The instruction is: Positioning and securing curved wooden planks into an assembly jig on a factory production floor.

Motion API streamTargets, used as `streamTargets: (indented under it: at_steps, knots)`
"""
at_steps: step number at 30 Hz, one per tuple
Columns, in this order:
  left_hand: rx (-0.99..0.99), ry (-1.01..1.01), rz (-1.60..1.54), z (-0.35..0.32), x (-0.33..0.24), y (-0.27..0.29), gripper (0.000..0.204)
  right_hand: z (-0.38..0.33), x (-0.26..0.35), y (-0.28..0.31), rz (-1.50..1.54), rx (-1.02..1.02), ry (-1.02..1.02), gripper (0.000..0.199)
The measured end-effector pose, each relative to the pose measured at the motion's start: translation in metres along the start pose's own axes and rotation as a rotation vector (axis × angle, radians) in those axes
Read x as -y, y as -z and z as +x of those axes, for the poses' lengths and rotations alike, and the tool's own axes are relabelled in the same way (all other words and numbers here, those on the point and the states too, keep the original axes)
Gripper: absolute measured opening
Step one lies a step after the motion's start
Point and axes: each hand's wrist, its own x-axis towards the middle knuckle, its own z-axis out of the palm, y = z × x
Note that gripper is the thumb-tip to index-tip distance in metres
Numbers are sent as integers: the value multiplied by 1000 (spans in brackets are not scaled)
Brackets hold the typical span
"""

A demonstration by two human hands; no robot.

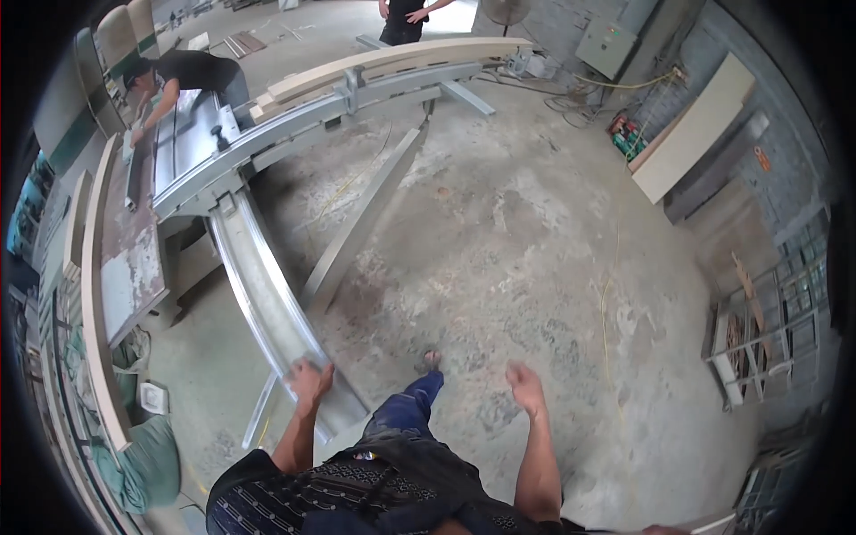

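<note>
Lower left: your left hand (308,382), fingers spread, rests on long grey metal sliding rail (267,294). Lower centre: your right hand (526,387) hangs free, fingers loosely open, holding nothing.

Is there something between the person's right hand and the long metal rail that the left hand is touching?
Yes. The left hand rests on the near end of the metal rail. The right hand hangs free over the concrete floor, holding nothing. Between it and the rail is the person's own forward leg in blue trousers; nothing else visible.
</note>
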Motion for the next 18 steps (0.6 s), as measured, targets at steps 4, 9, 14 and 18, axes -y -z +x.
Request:
streamTargets:
  at_steps: [4, 9, 14, 18]
  knots:
    - [-33, 213, 112, 23, -85, 10, 98, 33, -101, 9, 63, 41, -450, 35]
    - [5, -140, -380, 134, -240, -10, 79, 84, -98, 15, 442, 106, -895, 31]
    - [-66, -466, -321, 179, -433, 47, 75, 273, -55, 11, 636, 296, -584, 20]
    - [-96, -468, -412, 268, -519, 57, 70, 491, -27, 24, 359, 337, -299, 17]
